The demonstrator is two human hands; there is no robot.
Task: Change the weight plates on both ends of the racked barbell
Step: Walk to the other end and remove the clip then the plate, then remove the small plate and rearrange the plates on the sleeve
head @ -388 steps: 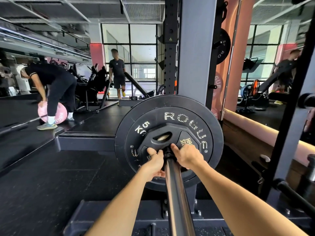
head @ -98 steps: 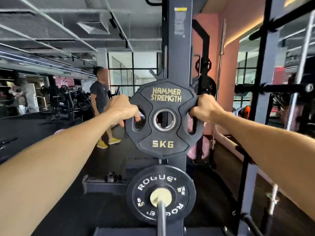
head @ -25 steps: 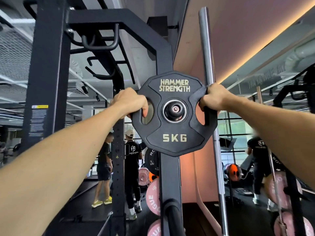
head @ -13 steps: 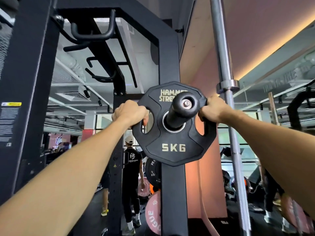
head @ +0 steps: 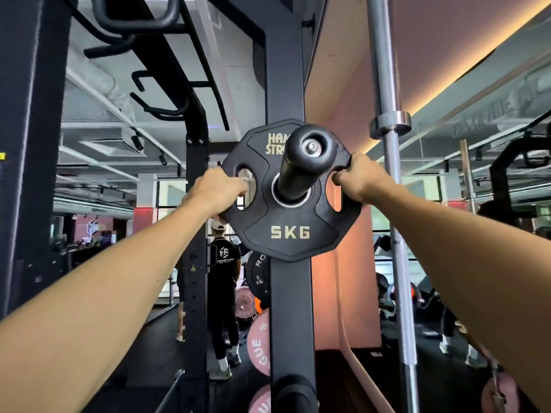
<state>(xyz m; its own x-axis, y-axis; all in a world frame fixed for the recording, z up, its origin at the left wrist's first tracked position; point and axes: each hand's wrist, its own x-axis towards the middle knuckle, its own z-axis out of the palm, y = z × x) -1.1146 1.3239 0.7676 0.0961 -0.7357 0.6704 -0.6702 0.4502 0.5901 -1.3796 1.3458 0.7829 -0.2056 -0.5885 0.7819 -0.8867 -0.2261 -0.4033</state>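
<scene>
Plate [head: 290, 231], black 5 kg, now threaded well onto storage peg [head: 307, 162] at frame centre, further than half a second ago. Left hand [head: 216, 190] and right hand [head: 359, 181] grip its side cut-outs. Probably nearly seated; removed plate almost stowed.

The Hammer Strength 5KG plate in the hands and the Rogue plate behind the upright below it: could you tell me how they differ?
The Hammer Strength plate is angular with grip holes, held by the left hand and right hand on the storage peg. The Rogue plate is round, untouched and half hidden behind the upright. Both are black.
</scene>
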